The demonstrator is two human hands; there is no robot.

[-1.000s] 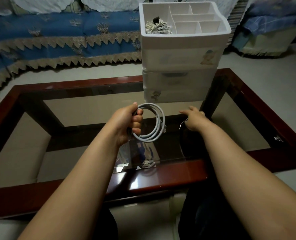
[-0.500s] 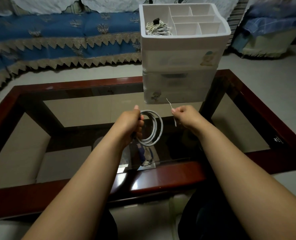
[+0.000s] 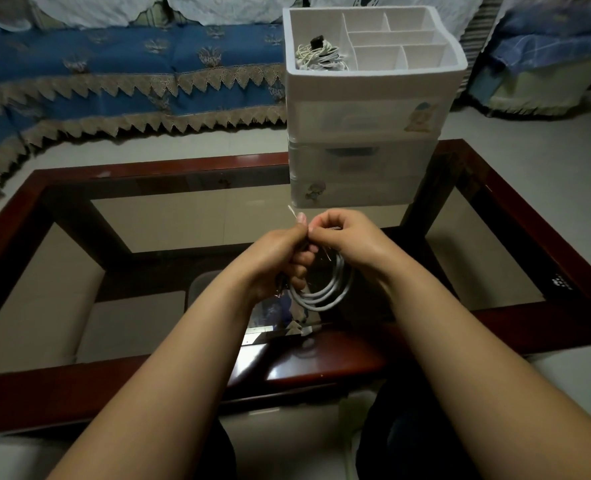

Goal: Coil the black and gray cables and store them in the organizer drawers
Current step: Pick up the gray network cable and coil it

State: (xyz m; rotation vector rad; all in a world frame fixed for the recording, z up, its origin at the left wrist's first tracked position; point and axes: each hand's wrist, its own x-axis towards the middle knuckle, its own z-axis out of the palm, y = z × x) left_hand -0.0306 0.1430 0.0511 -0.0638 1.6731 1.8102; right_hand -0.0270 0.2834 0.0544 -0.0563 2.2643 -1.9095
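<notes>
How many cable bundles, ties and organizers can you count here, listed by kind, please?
Gray coiled cable, gripped in the left hand: 1
Whitish cable bundle in the top tray: 1
Thin white tie, right hand at it: 1
White drawer organizer: 1
Total: 4

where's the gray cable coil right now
In the head view it hangs at centre, above the glass table, gripped by the left hand, with the right hand touching its top; the white organizer stands just beyond.

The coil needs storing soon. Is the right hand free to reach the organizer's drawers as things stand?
Probably not yet: the right hand is pinching a thin tie at the gray cable that the left hand grips. The path to the organizer looks unobstructed.
</notes>
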